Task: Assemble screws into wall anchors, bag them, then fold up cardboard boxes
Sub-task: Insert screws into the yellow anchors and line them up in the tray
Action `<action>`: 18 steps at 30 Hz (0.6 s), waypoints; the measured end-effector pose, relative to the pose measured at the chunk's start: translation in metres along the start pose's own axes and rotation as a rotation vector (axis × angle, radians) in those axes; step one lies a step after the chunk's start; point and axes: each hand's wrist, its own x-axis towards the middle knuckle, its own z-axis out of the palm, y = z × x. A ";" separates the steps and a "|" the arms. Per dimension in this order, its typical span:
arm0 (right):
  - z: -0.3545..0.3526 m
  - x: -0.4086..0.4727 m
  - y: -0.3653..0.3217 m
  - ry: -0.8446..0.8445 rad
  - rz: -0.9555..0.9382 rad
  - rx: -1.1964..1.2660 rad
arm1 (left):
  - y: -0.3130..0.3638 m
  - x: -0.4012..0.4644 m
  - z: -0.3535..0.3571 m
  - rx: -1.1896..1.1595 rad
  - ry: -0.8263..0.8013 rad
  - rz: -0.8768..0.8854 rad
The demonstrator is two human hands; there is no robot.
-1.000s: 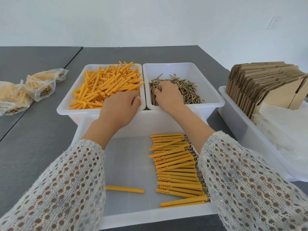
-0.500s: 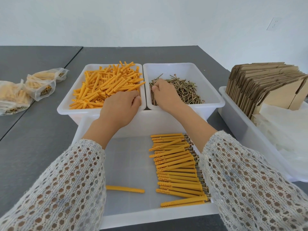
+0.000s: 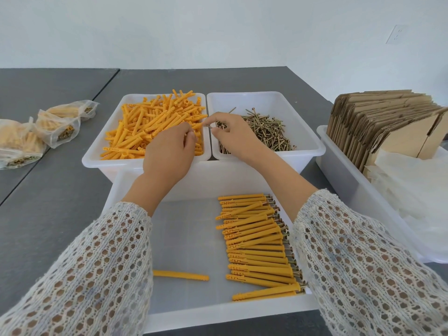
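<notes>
A screw (image 3: 210, 126) is pinched in the right hand (image 3: 230, 137) at the rims between the anchor bin (image 3: 145, 124) and screw bin (image 3: 300, 132). Left hand (image 3: 169, 151) is curled over the anchors; contents can't be told. Screw tip should be lined w/ an anchor mouth, pushed straight. Finished row (image 3: 257, 243) lies in the front tray (image 3: 184, 238); bags (image 3: 58, 124) at left, flat boxes (image 3: 378, 122) at right, nothing in the way.

A grey table (image 3: 60, 195) lies before me; beyond its far edge, a white wall (image 3: 218, 30) bearing an outlet plate (image 3: 396, 34).
</notes>
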 end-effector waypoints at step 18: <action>0.003 0.004 0.004 -0.124 -0.054 -0.119 | 0.000 0.000 0.006 0.197 0.059 -0.026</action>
